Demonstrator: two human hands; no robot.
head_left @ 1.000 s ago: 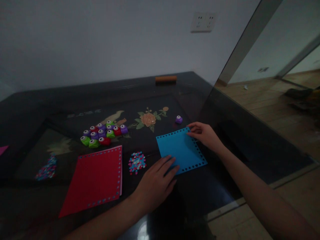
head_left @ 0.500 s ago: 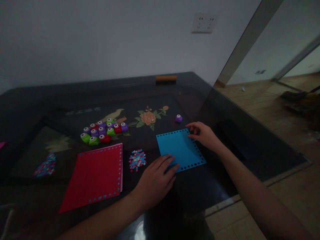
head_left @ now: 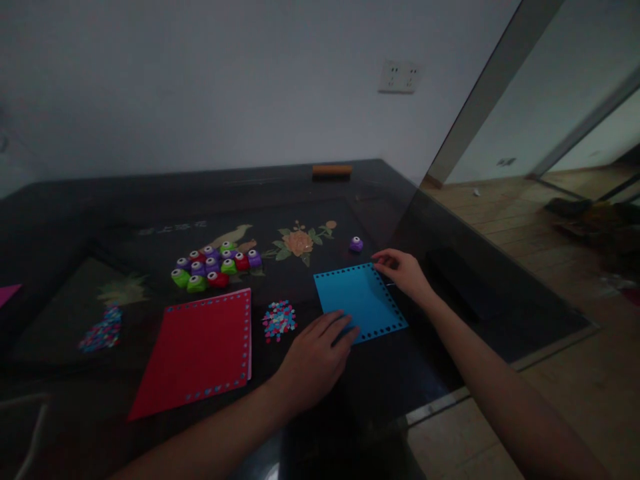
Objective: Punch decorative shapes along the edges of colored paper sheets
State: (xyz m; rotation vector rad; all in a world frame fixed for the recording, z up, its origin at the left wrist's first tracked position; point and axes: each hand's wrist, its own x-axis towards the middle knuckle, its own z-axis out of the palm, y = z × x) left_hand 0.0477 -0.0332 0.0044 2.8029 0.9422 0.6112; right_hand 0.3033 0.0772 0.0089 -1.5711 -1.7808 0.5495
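A blue paper sheet [head_left: 353, 293] with punched shapes along its edges lies on the dark table. My left hand [head_left: 317, 360] rests on its lower left part, fingers stretched out flat. At its upper right corner my right hand [head_left: 404, 275] pinches the paper edge between thumb and fingers. Just beyond that corner stands a small purple craft punch [head_left: 355, 245] with an eye-like top. Left of the blue sheet is a pile of pink, blue and white paper cutouts [head_left: 279, 320]. A red paper sheet [head_left: 205, 350], also edged with holes, lies farther left.
Several green, red and purple punches [head_left: 210, 265] cluster behind the red sheet. More cutouts [head_left: 101, 330] lie at the left. An orange-brown roll [head_left: 332, 171] sits at the table's back edge by the wall. A dark flat object [head_left: 457, 280] lies right of my right hand.
My right hand's thumb and fingers have closed together at the blue sheet's corner. My left hand stays on the sheet. The camera view has shifted slightly.
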